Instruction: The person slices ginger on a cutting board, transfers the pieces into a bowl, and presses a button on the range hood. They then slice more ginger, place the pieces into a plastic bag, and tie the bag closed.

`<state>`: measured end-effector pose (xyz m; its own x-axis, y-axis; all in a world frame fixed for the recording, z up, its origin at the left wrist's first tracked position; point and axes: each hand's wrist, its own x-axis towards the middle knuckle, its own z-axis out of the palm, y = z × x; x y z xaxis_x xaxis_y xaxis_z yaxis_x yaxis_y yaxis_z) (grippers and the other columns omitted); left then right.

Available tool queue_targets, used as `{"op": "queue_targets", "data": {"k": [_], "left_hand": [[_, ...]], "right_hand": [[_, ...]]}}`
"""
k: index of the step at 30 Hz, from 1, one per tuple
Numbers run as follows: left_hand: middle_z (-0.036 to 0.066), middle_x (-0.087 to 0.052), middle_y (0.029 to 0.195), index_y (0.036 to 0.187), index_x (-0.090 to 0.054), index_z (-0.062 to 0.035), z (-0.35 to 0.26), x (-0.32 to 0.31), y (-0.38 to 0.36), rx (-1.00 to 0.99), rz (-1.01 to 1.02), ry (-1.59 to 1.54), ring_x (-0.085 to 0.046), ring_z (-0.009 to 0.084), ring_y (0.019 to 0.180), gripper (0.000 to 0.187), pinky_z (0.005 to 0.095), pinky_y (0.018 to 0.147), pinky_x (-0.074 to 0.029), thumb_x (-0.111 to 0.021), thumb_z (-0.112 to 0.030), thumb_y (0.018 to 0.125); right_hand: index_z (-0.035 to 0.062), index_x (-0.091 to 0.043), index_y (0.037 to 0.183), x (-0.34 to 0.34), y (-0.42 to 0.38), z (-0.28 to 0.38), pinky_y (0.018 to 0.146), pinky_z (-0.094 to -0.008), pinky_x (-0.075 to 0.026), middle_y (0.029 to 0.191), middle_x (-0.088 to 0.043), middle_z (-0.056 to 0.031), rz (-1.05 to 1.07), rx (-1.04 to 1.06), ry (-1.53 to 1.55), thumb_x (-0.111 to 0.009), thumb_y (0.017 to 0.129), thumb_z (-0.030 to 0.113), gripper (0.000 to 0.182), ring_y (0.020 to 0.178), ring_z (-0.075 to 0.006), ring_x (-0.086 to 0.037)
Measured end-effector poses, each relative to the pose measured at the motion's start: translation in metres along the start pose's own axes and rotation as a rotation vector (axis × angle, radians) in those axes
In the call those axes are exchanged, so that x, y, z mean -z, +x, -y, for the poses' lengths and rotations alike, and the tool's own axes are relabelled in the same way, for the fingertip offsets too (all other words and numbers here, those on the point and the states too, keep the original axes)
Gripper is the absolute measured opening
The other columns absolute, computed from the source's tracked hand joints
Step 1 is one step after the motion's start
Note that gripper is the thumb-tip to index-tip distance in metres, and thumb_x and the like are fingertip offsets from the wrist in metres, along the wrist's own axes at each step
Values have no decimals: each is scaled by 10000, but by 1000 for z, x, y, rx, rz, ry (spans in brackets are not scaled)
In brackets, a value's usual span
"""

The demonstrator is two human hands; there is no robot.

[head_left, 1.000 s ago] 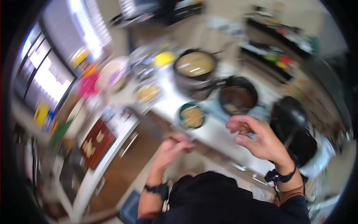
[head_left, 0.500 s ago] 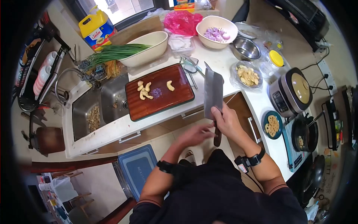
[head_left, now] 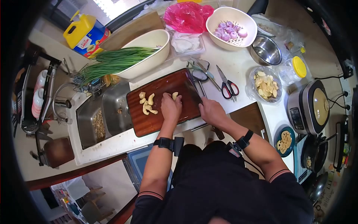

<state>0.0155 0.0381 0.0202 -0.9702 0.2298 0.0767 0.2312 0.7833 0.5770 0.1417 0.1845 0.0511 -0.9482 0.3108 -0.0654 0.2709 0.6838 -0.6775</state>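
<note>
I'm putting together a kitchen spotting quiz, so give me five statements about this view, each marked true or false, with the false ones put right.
1. The right hand holds a knife. True.
2. The left hand is down in the sink. False: the left hand is over the board, its fingertips at a pale piece.
3. Scissors lie on the counter. True.
4. The green onions lie in the steel bowl. False: the green onions lie partly in the long tub.
5. The plastic jar's lid is red. False: the lid is yellow.
</note>
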Motion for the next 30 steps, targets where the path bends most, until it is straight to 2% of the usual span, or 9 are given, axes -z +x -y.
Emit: {"op": "queue_targets", "data": {"k": [3, 4, 5, 7, 10, 14, 17, 19, 30], "left_hand": [[253, -678, 873, 955, -597, 39, 22, -7, 14, 118, 187, -165, -664, 443, 820, 359, 477, 749, -522, -772, -247, 824], [220, -691, 831, 931, -611, 49, 4, 14, 12, 165, 244, -234, -699, 345, 700, 279, 409, 644, -565, -751, -182, 858], [220, -691, 831, 931, -611, 49, 6, 13, 12, 168, 250, -234, -699, 345, 700, 279, 409, 644, -565, -751, -182, 858], [171, -697, 810, 962, -616, 48, 11, 14, 12, 411, 327, -710, -700, 215, 634, 208, 313, 568, -584, -707, -133, 910], [127, -691, 779, 995, -624, 51, 9, 13, 16, 514, 339, -956, -689, 163, 634, 165, 273, 560, -597, -654, -106, 953], [131, -692, 775, 1035, -618, 71, 13, 6, 19, 463, 379, -896, -687, 171, 619, 205, 282, 564, -592, -661, -109, 946], [133, -690, 780, 1059, -619, 87, 11, 7, 18, 442, 405, -833, -684, 162, 617, 232, 279, 568, -589, -669, -105, 941], [134, -691, 850, 1098, -623, 81, 10, 7, 14, 387, 387, -807, -687, 174, 655, 251, 281, 580, -605, -687, -99, 935], [136, -708, 822, 998, -655, 90, 18, 6, 7, 374, 323, -886, -709, 169, 707, 173, 290, 615, -595, -643, -75, 949]], "right_hand": [[-25, -565, 974, 0, 8, 3, 761, -551, -520, 827, -670, -276, 45, -38, -31, -533, 957, 174, 202, 814, -466, -662], [-23, -562, 970, 2, 13, 5, 756, -544, -525, 821, -670, -273, 51, -45, -36, -536, 956, 171, 196, 813, -460, -665], [-23, -562, 970, 4, 18, 9, 756, -544, -525, 821, -670, -273, 55, -50, -36, -536, 956, 171, 196, 813, -460, -665], [-17, -554, 974, 2, 23, 17, 729, -530, -532, 812, -668, -267, 120, -73, -76, -539, 954, 159, 178, 799, -448, -668], [-12, -548, 978, -10, 29, 24, 703, -526, -531, 800, -662, -259, 42, -56, -66, -538, 954, 150, 164, 779, -444, -664], [-12, -543, 984, -16, 33, 40, 696, -534, -524, 805, -658, -252, 56, -119, -54, -541, 952, 140, 156, 759, -446, -656], [-13, -541, 979, -25, 34, 44, 692, -535, -517, 812, -655, -249, 12, -56, -30, -546, 948, 130, 147, 754, -449, -651], [-14, -536, 969, -27, 34, 48, 684, -540, -510, 818, -653, -248, -14, -49, -26, -549, 944, 123, 140, 753, -451, -648], [-23, -510, 966, -32, 36, 45, 662, -541, -507, 792, -643, -267, 42, -29, -23, -517, 955, 105, 129, 734, -460, -646]]}}
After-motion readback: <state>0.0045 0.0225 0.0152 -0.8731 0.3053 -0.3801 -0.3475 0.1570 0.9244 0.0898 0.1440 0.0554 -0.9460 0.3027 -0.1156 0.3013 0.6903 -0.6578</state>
